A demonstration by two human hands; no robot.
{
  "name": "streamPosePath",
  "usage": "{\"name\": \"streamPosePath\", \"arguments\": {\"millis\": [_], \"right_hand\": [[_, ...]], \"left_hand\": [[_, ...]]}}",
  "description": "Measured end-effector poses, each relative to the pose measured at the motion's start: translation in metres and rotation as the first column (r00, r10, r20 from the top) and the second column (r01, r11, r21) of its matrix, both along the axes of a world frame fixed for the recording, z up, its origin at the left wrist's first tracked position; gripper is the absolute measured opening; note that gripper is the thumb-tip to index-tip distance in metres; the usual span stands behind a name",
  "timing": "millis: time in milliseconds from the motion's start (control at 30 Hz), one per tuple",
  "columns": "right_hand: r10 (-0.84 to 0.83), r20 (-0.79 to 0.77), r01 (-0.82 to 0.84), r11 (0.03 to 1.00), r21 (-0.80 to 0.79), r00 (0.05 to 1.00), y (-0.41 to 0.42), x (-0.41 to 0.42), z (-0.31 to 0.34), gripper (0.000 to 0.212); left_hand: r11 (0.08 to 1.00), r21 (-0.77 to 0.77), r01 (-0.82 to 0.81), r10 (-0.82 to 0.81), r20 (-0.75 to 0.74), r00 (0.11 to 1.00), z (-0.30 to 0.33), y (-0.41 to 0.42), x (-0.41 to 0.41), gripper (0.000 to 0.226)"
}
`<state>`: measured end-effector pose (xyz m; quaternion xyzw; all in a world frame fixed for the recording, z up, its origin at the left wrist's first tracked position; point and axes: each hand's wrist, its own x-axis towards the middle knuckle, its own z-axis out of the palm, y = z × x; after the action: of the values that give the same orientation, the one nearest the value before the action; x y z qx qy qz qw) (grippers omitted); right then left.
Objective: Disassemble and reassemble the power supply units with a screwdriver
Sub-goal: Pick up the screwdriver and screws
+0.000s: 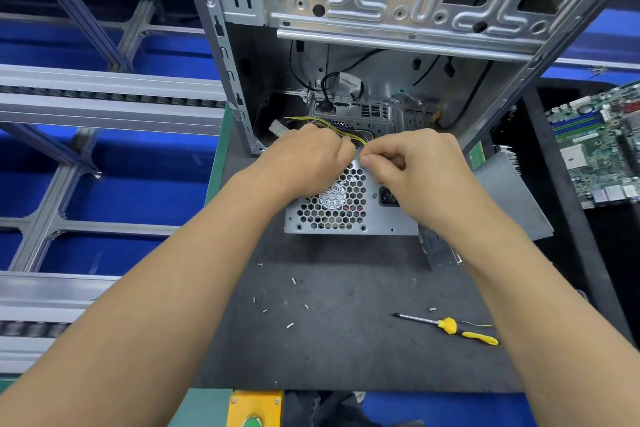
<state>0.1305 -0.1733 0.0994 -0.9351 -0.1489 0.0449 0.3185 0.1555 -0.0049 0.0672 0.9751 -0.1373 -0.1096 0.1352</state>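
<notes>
A grey metal power supply unit (349, 215) with a honeycomb fan grille stands on the dark mat (346, 350), just in front of the open computer case (381, 10). My left hand (311, 156) is curled over the unit's top edge, gripping the bundle of yellow and purple cables (322, 123). My right hand (412, 166) pinches something small at the top of the grille; what it holds is hidden by the fingers. A screwdriver (450, 326) with a yellow handle lies on the mat at the right. Several loose screws (290, 325) are scattered on the mat.
A motherboard (602, 146) lies at the far right. A grey metal panel (509, 198) leans beside the unit on its right. A roller conveyor with aluminium rails (104, 94) runs along the left. A yellow button box (254, 409) sits at the near edge.
</notes>
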Motion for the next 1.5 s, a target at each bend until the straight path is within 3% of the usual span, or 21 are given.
{"name": "streamPosePath", "arguments": {"millis": [167, 433, 633, 833, 933, 1033, 1100, 1200, 1300, 1400, 1500], "right_hand": [[-0.050, 0.006, 0.050, 0.999, -0.008, 0.999, 0.005, 0.001, -0.002, 0.011], [-0.119, 0.013, 0.119, 0.991, 0.054, 0.993, 0.006, 0.000, -0.004, 0.006], [-0.157, -0.047, 0.161, 0.981, 0.108, 0.987, 0.003, -0.002, 0.001, 0.018], [-0.378, 0.147, 0.330, 0.904, 0.271, 0.914, -0.054, -0.044, 0.001, 0.013], [-0.322, 0.125, 0.312, 0.945, 0.092, 0.938, -0.092, -0.091, -0.029, 0.013], [-0.233, -0.117, 0.207, 0.958, -0.201, 0.965, -0.124, -0.126, -0.072, 0.014], [-0.171, -0.286, 0.038, 0.908, -0.418, 0.943, -0.140, -0.142, -0.097, 0.040], [-0.190, -0.273, 0.005, 0.828, -0.560, 0.943, -0.150, -0.156, -0.117, 0.048], [-0.244, -0.167, 0.122, 0.840, -0.529, 0.955, -0.154, -0.161, -0.119, 0.038], [-0.152, -0.110, 0.080, 0.869, -0.489, 0.982, -0.157, -0.161, -0.108, 0.030], [-0.116, -0.095, 0.094, 0.974, -0.206, 0.989, -0.155, -0.154, -0.085, 0.025]], "left_hand": [[0.997, -0.076, -0.023, 0.024, 0.007, 1.000, -0.005, 0.000, 0.003, 0.020], [0.983, -0.172, -0.059, 0.046, -0.078, 0.996, 0.001, 0.002, 0.002, 0.039], [0.979, -0.186, -0.079, 0.064, -0.083, 0.994, 0.004, 0.002, 0.002, 0.054], [0.968, -0.195, -0.159, 0.143, -0.093, 0.985, 0.001, 0.008, 0.004, 0.055], [0.974, -0.179, -0.141, 0.131, -0.065, 0.989, -0.002, 0.005, 0.006, 0.053], [0.974, -0.182, -0.135, 0.124, -0.069, 0.990, -0.002, 0.002, 0.007, 0.051], [0.969, -0.193, -0.152, 0.138, -0.082, 0.987, -0.002, 0.001, 0.007, 0.049], [0.972, -0.184, -0.148, 0.137, -0.073, 0.988, -0.001, 0.001, 0.005, 0.044], [0.980, -0.156, -0.122, 0.113, -0.064, 0.992, -0.001, 0.000, 0.003, 0.043], [0.983, -0.148, -0.109, 0.099, -0.069, 0.993, 0.000, 0.000, 0.003, 0.041], [0.983, -0.148, -0.108, 0.097, -0.082, 0.992, 0.002, 0.000, 0.002, 0.041]]}}
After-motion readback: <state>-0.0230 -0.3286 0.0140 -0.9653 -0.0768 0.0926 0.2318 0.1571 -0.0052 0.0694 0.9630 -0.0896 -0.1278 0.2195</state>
